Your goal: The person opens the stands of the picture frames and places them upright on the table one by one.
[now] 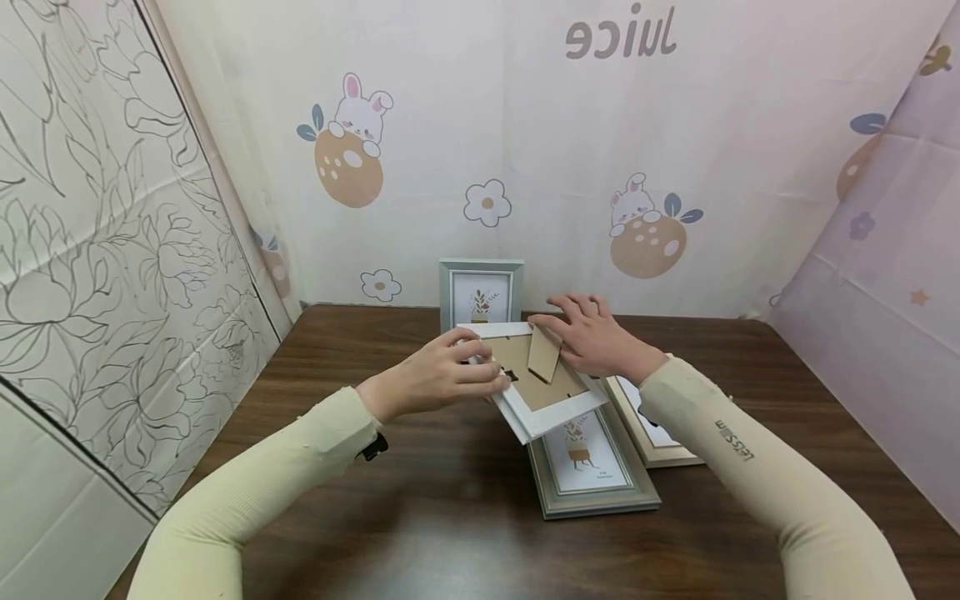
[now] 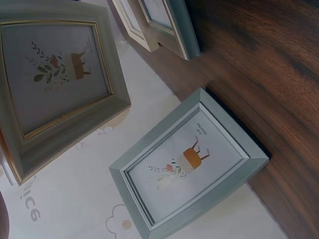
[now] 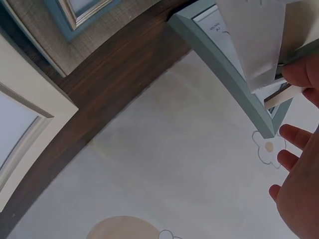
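A white picture frame (image 1: 567, 412) is held tilted above the table, its brown backing facing up. My left hand (image 1: 442, 373) grips its left side, fingers over the back. At the far edge, my right hand (image 1: 600, 340) pinches the fold-out stand (image 1: 543, 357) between thumb and index finger; in the right wrist view the other fingers of this hand (image 3: 306, 169) are spread apart. The left wrist view shows a frame front with a gold inner line (image 2: 113, 84), seemingly that of the held frame.
Behind the hands, a grey-green frame (image 1: 444, 292) stands upright near the curtain. A larger grey-green frame (image 1: 600, 506) lies face up under the held one, and a cream frame (image 1: 667, 457) lies at its right on the wooden table (image 1: 405, 517).
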Tool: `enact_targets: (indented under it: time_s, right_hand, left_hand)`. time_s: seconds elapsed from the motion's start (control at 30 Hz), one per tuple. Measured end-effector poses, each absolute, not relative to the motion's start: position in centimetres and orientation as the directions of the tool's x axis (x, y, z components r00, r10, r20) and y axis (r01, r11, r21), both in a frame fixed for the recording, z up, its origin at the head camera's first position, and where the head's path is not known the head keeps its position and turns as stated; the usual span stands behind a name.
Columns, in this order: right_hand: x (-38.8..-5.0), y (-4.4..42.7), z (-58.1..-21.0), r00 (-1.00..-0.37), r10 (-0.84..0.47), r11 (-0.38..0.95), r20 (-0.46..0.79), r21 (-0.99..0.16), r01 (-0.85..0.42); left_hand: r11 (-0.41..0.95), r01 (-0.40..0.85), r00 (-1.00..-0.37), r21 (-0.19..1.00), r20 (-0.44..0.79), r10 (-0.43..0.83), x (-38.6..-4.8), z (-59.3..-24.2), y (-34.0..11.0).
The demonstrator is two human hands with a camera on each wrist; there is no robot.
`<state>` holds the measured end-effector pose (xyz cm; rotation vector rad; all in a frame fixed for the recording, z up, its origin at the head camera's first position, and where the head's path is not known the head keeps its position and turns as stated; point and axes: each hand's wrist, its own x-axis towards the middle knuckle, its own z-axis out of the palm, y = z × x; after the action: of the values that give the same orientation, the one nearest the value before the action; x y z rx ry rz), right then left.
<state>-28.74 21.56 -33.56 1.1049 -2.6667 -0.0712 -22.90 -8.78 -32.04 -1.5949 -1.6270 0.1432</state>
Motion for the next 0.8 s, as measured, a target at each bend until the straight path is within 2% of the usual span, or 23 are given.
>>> enact_targets:
  time_s: [0.4,0.8]
  right_hand:
    - [-28.4,22.0,-32.5,-0.697,-0.661,0.747,0.279,0.153,-0.647]
    - [-27.8,22.3,-31.8,-0.658,-0.666,0.739,0.352,0.185,-0.648]
  left_hand:
    - [0.206,0.787,0.124,-0.581,0.477,0.87,-22.9,-32.0,-8.9]
    - [0.226,0.789,0.096,-0.572,0.477,0.874,-23.0,-32.1,-8.9]
